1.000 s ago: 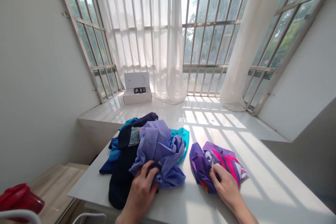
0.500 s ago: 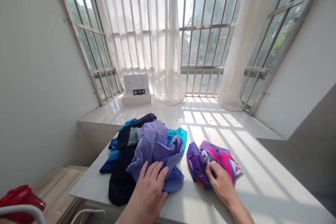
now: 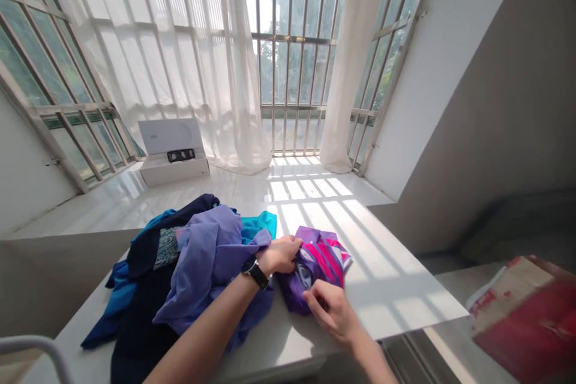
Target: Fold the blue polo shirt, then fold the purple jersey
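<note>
Right of centre in the lower frame, the crumpled purple-and-pink garment (image 3: 324, 259) lies on the white table (image 3: 398, 306). Its long axis slants loosely from lower left to upper right, a pale-edged corner pointing right. The right hand (image 3: 335, 307) pinches its lower edge between thumb and curled fingers; the left hand (image 3: 279, 255) touches its upper-left edge, though whether it grips I cannot tell. Left of these 2 hands sits a lavender garment (image 3: 198, 258).

no legible text; print on red bag (image 3: 524, 321) blurred
</note>
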`<state>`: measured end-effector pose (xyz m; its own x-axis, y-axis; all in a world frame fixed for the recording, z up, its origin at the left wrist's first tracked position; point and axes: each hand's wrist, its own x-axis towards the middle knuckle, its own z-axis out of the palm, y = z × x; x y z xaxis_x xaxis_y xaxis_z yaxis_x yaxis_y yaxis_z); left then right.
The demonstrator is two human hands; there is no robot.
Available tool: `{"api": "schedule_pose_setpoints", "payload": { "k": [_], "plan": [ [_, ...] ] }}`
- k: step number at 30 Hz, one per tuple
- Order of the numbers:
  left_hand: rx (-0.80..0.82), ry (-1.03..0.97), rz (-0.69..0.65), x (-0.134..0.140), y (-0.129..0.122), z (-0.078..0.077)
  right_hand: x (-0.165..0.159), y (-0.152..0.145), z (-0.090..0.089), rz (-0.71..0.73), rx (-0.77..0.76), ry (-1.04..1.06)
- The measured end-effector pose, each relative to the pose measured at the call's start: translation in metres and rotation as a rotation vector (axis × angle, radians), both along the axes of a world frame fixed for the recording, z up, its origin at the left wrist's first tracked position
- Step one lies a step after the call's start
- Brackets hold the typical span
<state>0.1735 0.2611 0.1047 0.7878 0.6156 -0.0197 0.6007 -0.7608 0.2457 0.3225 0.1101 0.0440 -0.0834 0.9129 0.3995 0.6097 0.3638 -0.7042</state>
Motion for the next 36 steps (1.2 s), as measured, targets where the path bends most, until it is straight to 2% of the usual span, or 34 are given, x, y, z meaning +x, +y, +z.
{"api": "schedule_pose_setpoints", "payload": {
  "k": [2,5,7,10,12,15,19,23,25,28,31,34,36],
  "plan": [
    [-0.03,-0.018,-0.007,-0.005,0.007,-0.015,0.019,0.003,0.007,-0.091,-0.056,0.057],
    [-0.078,-0.166,0.016,-0.015,0.011,-0.035,0.045,0.028,0.022,-0.233,-0.025,0.064],
    [-0.1,-0.25,0.042,-0.018,0.011,-0.044,0.056,0.056,0.03,-0.18,-0.01,-0.016],
    [-0.053,-0.22,0.08,-0.019,0.005,-0.047,0.057,0.095,0.032,0.053,-0.082,-0.11],
    [0.002,-0.166,0.12,-0.017,0.001,-0.044,0.052,0.11,0.027,0.143,-0.165,-0.146],
    [0.037,-0.117,0.176,-0.014,-0.003,-0.041,0.045,0.117,0.014,0.141,-0.23,-0.205],
    [0.055,-0.135,0.181,-0.01,0.0,-0.048,0.046,0.116,-0.008,0.093,-0.203,-0.266],
    [0.174,-0.216,0.205,-0.005,-0.002,-0.057,0.052,0.12,-0.027,0.067,-0.172,-0.293],
    [0.233,-0.282,0.212,-0.003,-0.005,-0.055,0.053,0.123,-0.034,0.071,-0.151,-0.274],
    [0.358,-0.322,0.193,-0.002,-0.007,-0.041,0.054,0.126,-0.038,0.08,-0.131,-0.24],
    [0.431,-0.165,0.342,-0.006,0.0,-0.019,0.052,0.125,-0.033,0.081,-0.152,-0.221],
    [0.301,0.094,0.578,-0.014,0.011,-0.004,0.05,0.123,-0.022,0.078,-0.164,-0.196],
    [0.185,0.192,0.634,-0.02,0.012,0.001,0.049,0.122,-0.016,0.075,-0.154,-0.173]
  ]
}}
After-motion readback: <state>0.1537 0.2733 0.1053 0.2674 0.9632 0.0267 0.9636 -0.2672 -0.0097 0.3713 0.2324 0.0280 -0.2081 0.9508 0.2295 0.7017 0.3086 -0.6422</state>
